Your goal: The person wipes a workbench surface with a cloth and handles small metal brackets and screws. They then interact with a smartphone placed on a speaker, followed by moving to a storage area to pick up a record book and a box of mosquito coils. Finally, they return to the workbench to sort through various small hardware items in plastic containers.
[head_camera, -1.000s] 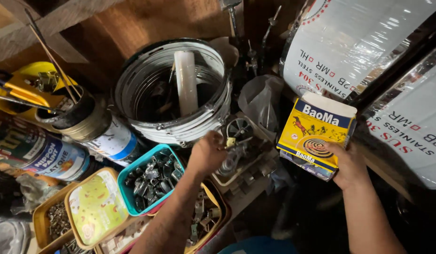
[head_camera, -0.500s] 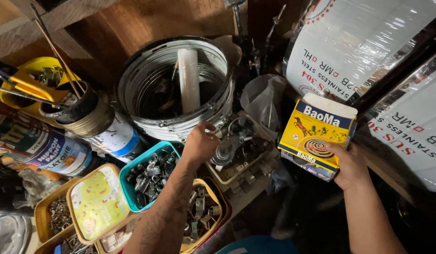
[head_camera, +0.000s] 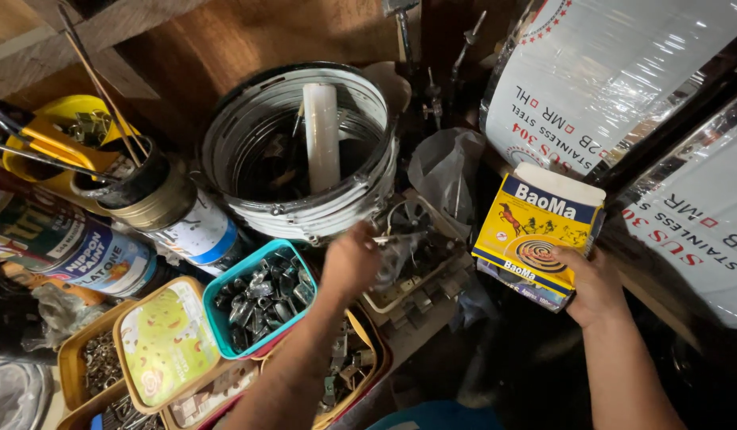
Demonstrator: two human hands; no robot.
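While paint cans (head_camera: pixel 106 255) with blue-and-white labels crowd the far left, a teal tub of metal clips (head_camera: pixel 261 295) sits beside my left hand (head_camera: pixel 352 263), fingers curled over a tray of small parts (head_camera: pixel 416 271); can't tell what it grips. Right hand (head_camera: pixel 595 283) clamps a yellow-and-blue box (head_camera: pixel 536 239) from below, tight against white wrapped rolls (head_camera: pixel 607 72). Barely any free room.

Glossy cardboard box (head_camera: pixel 536 239), shiny metal hoops (head_camera: pixel 305 203) (teal plastic tub (head_camera: pixel 217 318)).
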